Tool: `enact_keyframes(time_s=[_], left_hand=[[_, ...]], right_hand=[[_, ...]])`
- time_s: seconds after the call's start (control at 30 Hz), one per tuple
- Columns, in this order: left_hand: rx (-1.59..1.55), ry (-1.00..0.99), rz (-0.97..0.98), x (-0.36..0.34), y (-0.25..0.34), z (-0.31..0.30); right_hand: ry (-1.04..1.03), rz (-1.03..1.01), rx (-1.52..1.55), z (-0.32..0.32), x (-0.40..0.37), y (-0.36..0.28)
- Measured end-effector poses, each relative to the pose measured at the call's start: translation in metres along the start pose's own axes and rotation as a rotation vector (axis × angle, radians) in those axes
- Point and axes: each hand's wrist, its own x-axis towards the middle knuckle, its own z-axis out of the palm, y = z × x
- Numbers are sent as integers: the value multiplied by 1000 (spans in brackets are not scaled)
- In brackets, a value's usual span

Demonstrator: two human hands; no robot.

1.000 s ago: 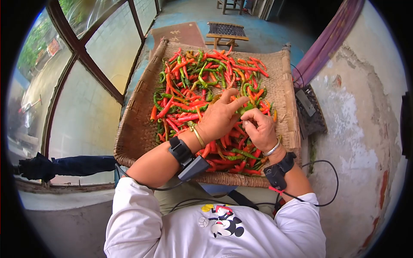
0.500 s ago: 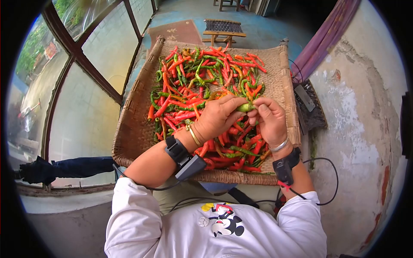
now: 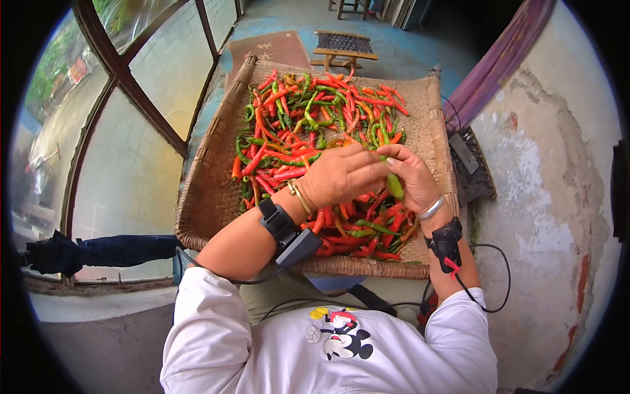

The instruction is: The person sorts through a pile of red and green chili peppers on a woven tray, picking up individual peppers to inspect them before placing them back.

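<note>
Red, green and orange chili peppers [image 3: 289, 174] lie heaped in a large woven tray [image 3: 216, 197]. Above the right part of the heap, my left hand [image 3: 344, 174] and my right hand [image 3: 413, 177] meet at the fingertips. A green pepper [image 3: 395, 186] hangs down from the pinched fingers of my right hand, along its palm. The fingers of my left hand are pressed together at the pepper's upper end; what they pinch there is too small to make out.
Beyond the tray stands a low woven stool [image 3: 344, 44] on the blue floor. A dark folded umbrella [image 3: 125, 251] lies at the left by the window. To the right are a dark woven seat [image 3: 479, 164], a purple curtain [image 3: 495, 65] and a worn wall [image 3: 525, 262].
The green pepper has swung from lying crosswise between my hands to hanging down beside my right palm. My left hand has turned, its back now more upward.
</note>
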Motion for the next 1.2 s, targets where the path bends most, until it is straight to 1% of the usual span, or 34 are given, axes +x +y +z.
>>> enact_keyframes(time_s=[0.03, 0.07, 0.13, 0.17, 0.2, 0.23, 0.27, 0.33, 0.37, 0.43, 0.47, 0.53, 0.6, 0.67, 0.73, 0.77, 0.8, 0.87, 0.93, 1.03, 1.13, 1.2], left_hand=[[6, -8, -65, 2, -1, -4], [7, -4, -65, 0, -3, -2], [141, -87, -238, -5, -7, 5], [140, -83, -237, -8, -7, 8], [154, -106, -314, -9, -6, 10], [169, -129, -390, -11, -5, 12], [170, -126, -390, -15, -7, 17], [170, -261, -398, -23, -11, 24], [172, -261, -395, -25, -12, 26], [193, -409, -380, -25, -12, 26], [194, -407, -382, -24, -14, 26], [208, -428, -424, -25, -13, 26], [219, -431, -424, -26, -13, 26], [237, -432, -421, -25, -14, 26], [257, -411, -484, -26, -13, 27], [257, -424, -484, -26, -12, 27], [273, -395, -515, -25, -11, 27], [293, -364, -541, -22, -10, 26], [278, -413, -583, -22, -9, 25], [300, -443, -590, -22, -9, 26], [303, -445, -610, -21, -7, 28], [296, -430, -619, -20, -6, 28]], right_hand=[[-32, 22, -163, -1, -1, -8], [-65, 43, -325, -3, -1, -14], [-54, 81, -380, -9, 7, -23], [-65, 91, -428, -16, 16, -30], [-76, 101, -474, -24, 27, -37], [8, 11, -436, -37, 41, -40], [91, -79, -396, -48, 54, -45], [372, -208, -421, -53, 70, -59], [371, -212, -420, -58, 76, -62], [701, -172, -483, -64, 85, -65], [699, -171, -485, -67, 86, -62], [470, -51, -769, -53, 78, -51], [208, -20, -1013, -30, 69, -32], [26, -277, -1230, -21, 58, 2], [-5, -367, -1440, -5, 48, 14], [40, -383, -1510, -3, 45, 20], [45, -379, -1501, -4, 41, 22], [-84, -460, -1710, -7, 37, 22], [-106, -467, -1699, -10, 33, 20], [-128, -432, -1686, -15, 32, 20], [-162, -486, -1691, -22, 33, 20], [-231, -554, -1709, -24, 31, 19]])
